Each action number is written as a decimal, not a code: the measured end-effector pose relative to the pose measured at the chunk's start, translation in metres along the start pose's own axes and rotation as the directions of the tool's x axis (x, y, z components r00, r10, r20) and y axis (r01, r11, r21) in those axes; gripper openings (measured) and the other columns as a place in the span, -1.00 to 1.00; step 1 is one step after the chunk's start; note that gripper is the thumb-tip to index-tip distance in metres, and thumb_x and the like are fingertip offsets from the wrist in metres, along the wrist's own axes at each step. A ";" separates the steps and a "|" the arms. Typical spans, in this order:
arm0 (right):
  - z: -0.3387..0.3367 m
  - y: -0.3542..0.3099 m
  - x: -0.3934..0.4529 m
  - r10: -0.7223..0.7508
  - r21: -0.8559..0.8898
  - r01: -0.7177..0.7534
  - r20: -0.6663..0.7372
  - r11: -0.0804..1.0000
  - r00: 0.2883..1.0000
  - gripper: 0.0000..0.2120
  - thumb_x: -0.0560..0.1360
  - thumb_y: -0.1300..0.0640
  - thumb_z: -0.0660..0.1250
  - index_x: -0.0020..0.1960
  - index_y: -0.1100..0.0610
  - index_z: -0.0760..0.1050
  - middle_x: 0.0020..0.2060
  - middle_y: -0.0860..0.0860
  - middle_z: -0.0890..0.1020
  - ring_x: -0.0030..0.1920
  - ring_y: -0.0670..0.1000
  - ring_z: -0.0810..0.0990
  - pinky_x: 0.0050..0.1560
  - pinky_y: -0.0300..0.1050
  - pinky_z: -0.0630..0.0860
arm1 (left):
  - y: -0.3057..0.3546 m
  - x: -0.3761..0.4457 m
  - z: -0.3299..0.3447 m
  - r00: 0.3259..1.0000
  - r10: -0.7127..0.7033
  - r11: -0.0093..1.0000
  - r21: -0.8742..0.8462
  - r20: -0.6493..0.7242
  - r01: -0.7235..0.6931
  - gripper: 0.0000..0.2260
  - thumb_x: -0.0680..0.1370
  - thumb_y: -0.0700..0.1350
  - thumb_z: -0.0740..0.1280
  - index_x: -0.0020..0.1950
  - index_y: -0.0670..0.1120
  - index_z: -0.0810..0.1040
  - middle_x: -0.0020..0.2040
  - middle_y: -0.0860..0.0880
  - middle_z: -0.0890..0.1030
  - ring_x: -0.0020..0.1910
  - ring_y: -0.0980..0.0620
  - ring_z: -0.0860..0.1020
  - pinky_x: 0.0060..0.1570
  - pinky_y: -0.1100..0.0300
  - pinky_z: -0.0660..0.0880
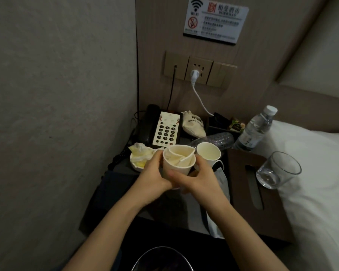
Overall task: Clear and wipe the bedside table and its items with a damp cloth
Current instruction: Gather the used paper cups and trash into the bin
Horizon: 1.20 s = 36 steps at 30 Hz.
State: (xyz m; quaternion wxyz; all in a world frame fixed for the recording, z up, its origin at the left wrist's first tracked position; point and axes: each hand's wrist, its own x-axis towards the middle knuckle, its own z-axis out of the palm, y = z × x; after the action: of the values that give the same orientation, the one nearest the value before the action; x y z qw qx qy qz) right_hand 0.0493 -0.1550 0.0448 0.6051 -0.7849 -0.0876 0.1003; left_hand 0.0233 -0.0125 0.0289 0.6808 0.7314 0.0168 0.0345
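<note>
Head view: both hands grip a paper cup with a crushed cup nested inside, likely gathering rubbish to clear the surface.

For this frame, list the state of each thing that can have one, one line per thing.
Left hand: grips the paper cup.
Right hand: grips the same cup.
Paper cup: upright, crushed cup stuffed inside.
Second paper cup: upright, open.
Water bottle: capped, tilted.
Glass: upright, near empty.
Plug: in socket.
Phone: handset on cradle.
</note>
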 end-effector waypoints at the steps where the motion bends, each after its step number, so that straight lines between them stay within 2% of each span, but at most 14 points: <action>1: -0.003 0.002 0.000 0.015 -0.014 -0.015 0.035 1.000 0.999 -0.36 0.27 0.08 0.62 0.28 -0.04 0.43 0.15 -0.02 0.57 0.02 0.02 0.61 -0.13 -0.14 0.55 | 0.000 0.001 -0.001 1.000 -0.005 1.000 0.009 -0.027 0.006 -0.38 0.28 -0.32 0.55 0.18 0.17 0.43 0.12 0.17 0.56 0.10 0.33 0.52 -0.12 0.51 0.45; 3: -0.014 0.008 0.004 0.063 -0.044 -0.059 0.082 0.997 0.995 -0.27 0.32 0.18 0.58 0.39 -0.04 0.33 0.17 -0.07 0.52 -0.13 -0.01 0.60 -0.22 -0.18 0.55 | -0.001 0.002 -0.004 0.996 -0.012 0.999 0.048 -0.089 0.016 -0.39 0.29 -0.26 0.55 0.19 0.17 0.41 0.15 0.17 0.53 0.13 0.26 0.50 -0.10 0.45 0.47; 5: -0.026 0.015 0.011 0.120 -0.086 -0.117 0.028 0.989 0.992 -0.25 0.35 0.32 0.50 0.42 -0.04 0.28 0.16 -0.05 0.48 -0.22 -0.03 0.62 -0.27 -0.19 0.56 | -0.001 0.004 -0.007 0.987 -0.019 0.998 0.064 -0.159 0.030 -0.40 0.30 -0.19 0.57 0.21 0.16 0.38 0.14 0.20 0.50 0.11 0.28 0.47 -0.09 0.42 0.43; 7: -0.037 0.020 0.023 0.136 -0.235 -0.170 -0.155 0.957 0.979 -0.25 0.35 0.34 0.46 0.44 0.03 0.25 0.23 0.06 0.46 -0.03 0.03 0.63 -0.06 -0.02 0.60 | -0.001 0.004 -0.010 0.978 -0.031 0.999 0.031 -0.208 0.038 -0.41 0.30 -0.16 0.57 0.23 0.12 0.40 0.13 0.21 0.52 0.10 0.27 0.48 -0.11 0.41 0.40; 9: -0.044 0.024 0.036 0.058 -0.461 -0.203 -0.309 0.864 0.949 -0.23 0.34 0.22 0.51 0.45 0.09 0.24 0.34 0.14 0.39 0.27 0.15 0.45 0.24 0.07 0.46 | -0.002 0.005 -0.012 0.972 -0.044 0.999 -0.007 -0.232 0.044 -0.41 0.28 -0.15 0.57 0.23 0.10 0.42 0.11 0.21 0.54 0.08 0.27 0.51 -0.16 0.43 0.42; 12: -0.046 0.023 0.052 -0.105 -0.663 -0.172 -0.358 0.729 0.928 -0.22 0.32 0.05 0.54 0.42 0.17 0.24 0.33 0.19 0.34 0.33 0.22 0.30 0.24 0.02 0.33 | -0.003 0.005 -0.011 0.972 -0.044 0.999 -0.022 -0.231 0.040 -0.43 0.26 -0.14 0.56 0.21 0.08 0.44 0.09 0.19 0.56 0.03 0.30 0.53 -0.21 0.47 0.46; 15: -0.042 0.021 0.065 -0.168 -0.704 -0.178 -0.393 0.688 0.904 -0.20 0.29 0.02 0.56 0.37 0.21 0.24 0.31 0.21 0.32 0.31 0.24 0.28 0.21 0.04 0.36 | -0.004 0.006 -0.010 0.975 -0.039 0.999 -0.016 -0.219 0.036 -0.44 0.28 -0.17 0.57 0.20 0.09 0.44 0.08 0.20 0.55 -0.01 0.39 0.52 -0.24 0.53 0.44; 18: -0.042 0.025 0.073 -0.141 -0.703 -0.207 -0.403 0.680 0.904 -0.12 0.27 -0.01 0.58 0.41 0.18 0.20 0.34 0.21 0.29 0.34 0.24 0.25 0.23 0.07 0.38 | -0.003 0.007 -0.011 0.974 -0.044 0.999 -0.033 -0.221 0.037 -0.46 0.28 -0.17 0.56 0.13 0.18 0.43 0.06 0.22 0.55 -0.04 0.42 0.52 -0.25 0.53 0.44; 21: -0.043 0.031 0.077 -0.121 -0.732 -0.222 -0.385 0.645 0.915 -0.07 0.29 -0.01 0.57 0.48 0.14 0.13 0.37 0.22 0.30 0.36 0.25 0.23 0.25 0.09 0.37 | -0.003 0.008 -0.011 0.973 -0.051 0.998 -0.054 -0.223 0.040 -0.46 0.29 -0.18 0.56 0.15 0.14 0.43 0.08 0.19 0.56 0.03 0.28 0.54 -0.22 0.46 0.46; 24: -0.045 0.033 0.079 -0.151 -0.773 -0.233 -0.389 0.590 0.909 -0.17 0.37 0.01 0.49 0.50 0.15 0.14 0.35 0.24 0.34 0.34 0.27 0.26 0.22 0.09 0.38 | -0.004 0.007 -0.011 0.975 -0.047 0.998 -0.053 -0.216 0.036 -0.46 0.30 -0.20 0.55 0.19 0.06 0.44 0.10 0.14 0.57 0.08 0.21 0.54 -0.16 0.43 0.44; 28: -0.047 0.032 0.074 -0.163 -0.812 -0.261 -0.395 0.521 0.904 -0.22 0.39 -0.02 0.46 0.48 0.14 0.17 0.34 0.22 0.38 0.33 0.28 0.30 0.24 0.13 0.37 | -0.005 0.004 -0.011 0.976 -0.054 0.997 -0.068 -0.211 0.040 -0.44 0.30 -0.20 0.55 0.21 0.06 0.43 0.13 0.13 0.56 0.12 0.17 0.52 -0.09 0.33 0.43; 30: -0.048 0.027 0.068 -0.194 -0.793 -0.211 -0.380 0.571 0.904 -0.21 0.39 0.01 0.47 0.49 0.14 0.17 0.35 0.19 0.36 0.34 0.26 0.30 0.26 0.13 0.34 | -0.004 0.002 -0.011 0.975 -0.056 0.995 -0.087 -0.216 0.038 -0.45 0.30 -0.20 0.55 0.17 0.14 0.44 0.12 0.16 0.55 0.13 0.18 0.52 -0.10 0.35 0.43; 33: -0.047 0.017 0.057 -0.270 -0.632 -0.017 -0.355 0.775 0.895 -0.14 0.34 0.11 0.52 0.51 0.09 0.14 0.36 0.10 0.31 0.33 0.14 0.35 0.19 -0.04 0.38 | 0.000 0.002 -0.011 0.970 -0.051 0.988 -0.156 -0.238 0.014 -0.42 0.31 -0.22 0.55 0.17 0.22 0.41 0.17 0.17 0.54 0.16 0.18 0.51 0.04 0.26 0.48; 36: -0.033 0.008 0.029 -0.285 -0.518 0.095 -0.302 0.850 0.910 -0.07 0.29 0.08 0.54 0.51 -0.06 0.09 0.35 0.01 0.32 0.27 -0.02 0.38 0.11 -0.13 0.34 | 0.011 -0.002 -0.012 0.967 -0.043 0.965 -0.262 -0.250 -0.025 -0.41 0.35 -0.25 0.52 0.25 0.18 0.42 0.20 0.10 0.56 0.17 0.14 0.54 0.10 0.19 0.51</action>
State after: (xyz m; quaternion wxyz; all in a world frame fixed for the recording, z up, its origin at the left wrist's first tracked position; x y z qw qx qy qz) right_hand 0.0861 -0.1802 0.0433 0.3976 -0.9045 -0.0738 -0.1356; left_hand 0.0207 -0.0017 0.0405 0.7642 0.6241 0.1024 0.1266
